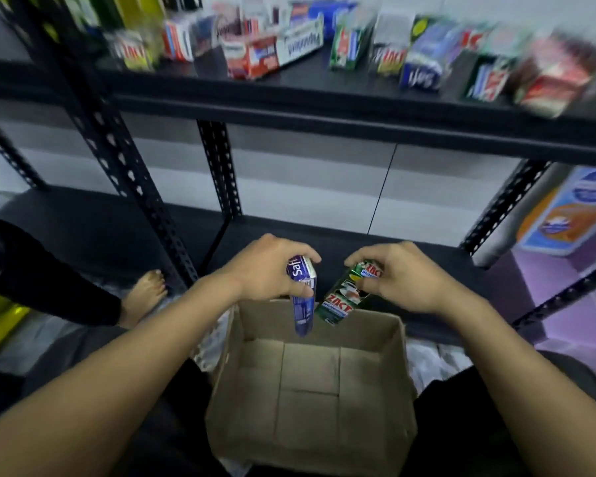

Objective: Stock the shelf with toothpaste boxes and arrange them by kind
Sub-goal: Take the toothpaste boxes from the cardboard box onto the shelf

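Head view: both hands hang over the far rim of an open cardboard carton (401, 352), each with one toothpaste box. The left hand (272, 270) grips the blue box (303, 304) by its top end, fingers (301, 253) curled over the cap flap and thumb pressed on the face. Its long axis runs almost straight up and down, the free end pointing into the carton. The right hand (399, 280) pinches the green box (341, 297) the same way, by its upper end. This one slants, its lower end swinging down and left until it sits just beside the blue box's lower end (whether they touch I cannot tell).

The upper shelf (324, 87) lies above and beyond both hands, well apart from them, carrying blurred rows of stocked boxes. A blue pack (422, 74) of seemingly the same kind stands on its right half and a green pack (344, 46) near the middle. The coming move is likely a lift up and forward, each box turned end-first toward its like; the left hand's blue box has the longer, crossing reach
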A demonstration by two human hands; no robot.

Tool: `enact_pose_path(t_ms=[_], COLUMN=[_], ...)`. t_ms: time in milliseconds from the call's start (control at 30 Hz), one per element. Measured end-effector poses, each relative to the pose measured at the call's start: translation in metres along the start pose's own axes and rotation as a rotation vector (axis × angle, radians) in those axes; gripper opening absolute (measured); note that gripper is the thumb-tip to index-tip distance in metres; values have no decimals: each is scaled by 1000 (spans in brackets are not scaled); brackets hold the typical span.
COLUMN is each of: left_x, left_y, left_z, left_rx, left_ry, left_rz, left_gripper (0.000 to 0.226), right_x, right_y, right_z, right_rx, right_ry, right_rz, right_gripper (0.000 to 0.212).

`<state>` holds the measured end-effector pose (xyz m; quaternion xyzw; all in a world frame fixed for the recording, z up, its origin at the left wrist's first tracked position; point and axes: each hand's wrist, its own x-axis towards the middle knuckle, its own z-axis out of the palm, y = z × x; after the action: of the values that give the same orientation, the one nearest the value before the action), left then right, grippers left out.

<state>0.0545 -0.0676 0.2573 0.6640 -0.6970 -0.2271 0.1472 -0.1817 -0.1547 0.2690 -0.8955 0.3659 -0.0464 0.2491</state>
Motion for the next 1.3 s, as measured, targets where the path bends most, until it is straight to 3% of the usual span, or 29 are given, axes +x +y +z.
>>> enact_pose_path(t_ms=[200, 500, 733, 933, 1100, 1200, 1300], left_x=[-16, -42, -35, 3, 57, 94, 125], left_y=[75, 159, 182, 197, 205, 205, 206], left_z=[-97, -196, -237, -253, -240, -225, -205], left_rx=[158, 161, 32, 170, 359, 359, 276], left_ry=[106, 420, 643, 820, 912, 963, 1020], left_rz=[151, 337, 483, 604, 723, 736, 706], left_gripper=[59, 50, 51, 49, 43, 39, 33], right_x=[-43, -73, -71, -41, -11, -7, -5], right_y=[-52, -68, -53, -22, 31, 56, 75], right_z=[-106, -213, -277, -294, -268, -241, -223], right_rx=[-44, 57, 109, -68, -150, -33, -65], right_ry=[255, 685, 1024, 1268, 1304, 1356, 1321], right_rz=[-82, -240, -239, -117, 10, 183, 383], right_gripper=[25, 29, 32, 31, 33, 28, 37])
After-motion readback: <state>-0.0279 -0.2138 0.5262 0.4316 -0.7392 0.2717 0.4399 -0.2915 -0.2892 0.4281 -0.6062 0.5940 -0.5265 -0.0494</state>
